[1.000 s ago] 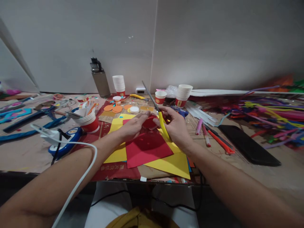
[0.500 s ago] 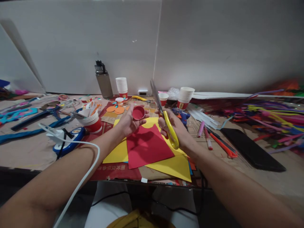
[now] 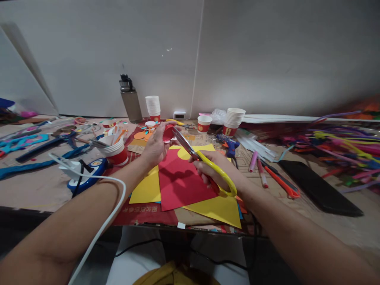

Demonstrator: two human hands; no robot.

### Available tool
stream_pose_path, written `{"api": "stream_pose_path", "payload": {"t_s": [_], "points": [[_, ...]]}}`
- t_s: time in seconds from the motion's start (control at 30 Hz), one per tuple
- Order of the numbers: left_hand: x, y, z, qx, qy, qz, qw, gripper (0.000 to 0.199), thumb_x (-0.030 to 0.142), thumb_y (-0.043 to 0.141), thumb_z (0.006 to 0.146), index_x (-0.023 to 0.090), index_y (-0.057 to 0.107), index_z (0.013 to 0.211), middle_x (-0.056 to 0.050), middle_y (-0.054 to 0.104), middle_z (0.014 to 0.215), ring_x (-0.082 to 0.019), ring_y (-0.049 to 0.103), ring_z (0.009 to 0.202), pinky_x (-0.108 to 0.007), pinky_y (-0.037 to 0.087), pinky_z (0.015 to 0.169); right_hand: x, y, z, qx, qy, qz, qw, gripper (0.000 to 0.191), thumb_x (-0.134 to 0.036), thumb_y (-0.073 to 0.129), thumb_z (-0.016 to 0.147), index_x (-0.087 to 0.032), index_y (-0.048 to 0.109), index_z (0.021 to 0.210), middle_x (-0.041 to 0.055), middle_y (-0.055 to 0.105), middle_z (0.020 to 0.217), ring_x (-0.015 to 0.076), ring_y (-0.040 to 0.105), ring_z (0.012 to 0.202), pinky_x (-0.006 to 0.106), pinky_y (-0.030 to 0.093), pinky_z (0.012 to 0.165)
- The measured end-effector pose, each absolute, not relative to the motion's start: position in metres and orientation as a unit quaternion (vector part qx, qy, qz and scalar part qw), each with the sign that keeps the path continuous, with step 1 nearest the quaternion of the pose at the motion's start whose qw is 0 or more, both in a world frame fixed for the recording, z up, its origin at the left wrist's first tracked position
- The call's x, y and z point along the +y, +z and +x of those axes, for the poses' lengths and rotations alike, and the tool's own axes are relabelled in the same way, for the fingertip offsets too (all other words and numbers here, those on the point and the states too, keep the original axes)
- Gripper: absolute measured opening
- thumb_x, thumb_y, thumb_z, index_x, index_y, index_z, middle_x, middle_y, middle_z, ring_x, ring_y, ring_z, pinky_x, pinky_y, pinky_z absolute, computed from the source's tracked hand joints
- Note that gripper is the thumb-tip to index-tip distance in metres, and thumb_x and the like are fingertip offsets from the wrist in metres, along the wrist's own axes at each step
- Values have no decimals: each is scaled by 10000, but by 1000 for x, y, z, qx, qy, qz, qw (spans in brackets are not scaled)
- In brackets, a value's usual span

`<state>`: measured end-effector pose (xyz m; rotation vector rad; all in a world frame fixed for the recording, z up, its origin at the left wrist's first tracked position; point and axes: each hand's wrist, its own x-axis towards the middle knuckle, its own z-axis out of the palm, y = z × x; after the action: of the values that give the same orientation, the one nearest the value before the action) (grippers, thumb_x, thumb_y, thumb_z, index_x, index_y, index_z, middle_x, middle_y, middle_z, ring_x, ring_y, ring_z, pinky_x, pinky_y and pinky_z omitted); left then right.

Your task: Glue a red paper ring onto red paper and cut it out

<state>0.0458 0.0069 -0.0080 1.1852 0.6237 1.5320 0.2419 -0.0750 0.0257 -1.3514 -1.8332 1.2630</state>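
Note:
My left hand (image 3: 156,145) is closed on a small round red paper piece (image 3: 168,133), held above the sheets with its curved edge turned up. In my right hand (image 3: 214,169) are scissors (image 3: 218,168) with yellow and red handles. Their metal blades point up and to the left and meet the red round piece near my left fingers; whether they touch it I cannot tell. Beneath both hands lies a red paper sheet (image 3: 184,186) with a cut upper edge. It rests on yellow paper (image 3: 145,189).
Orange paper discs (image 3: 139,135), a paper cup (image 3: 204,124) and stacked cups (image 3: 235,116) stand or lie behind. A blue glue gun (image 3: 230,146), markers (image 3: 253,161) and a black phone (image 3: 319,188) are to the right. At left are a cup of tools (image 3: 117,152) and a white cable (image 3: 109,213).
The scissors have tipped left and down, bringing the blades to the red round piece. My left hand has turned the piece from facing me to a tilt and shifted slightly left.

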Motion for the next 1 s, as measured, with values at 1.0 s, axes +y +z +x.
{"api": "stream_pose_path", "payload": {"t_s": [1.0], "points": [[6, -15, 50, 259, 618, 568, 478, 541, 665, 362, 919, 247, 653, 1099, -101, 705, 1059, -203, 669, 957, -316, 539, 707, -80, 23, 235, -678, 475, -481, 288, 148, -349, 579, 825, -204, 551, 836, -95, 430, 471, 71, 427, 336, 178, 332, 324]]}}
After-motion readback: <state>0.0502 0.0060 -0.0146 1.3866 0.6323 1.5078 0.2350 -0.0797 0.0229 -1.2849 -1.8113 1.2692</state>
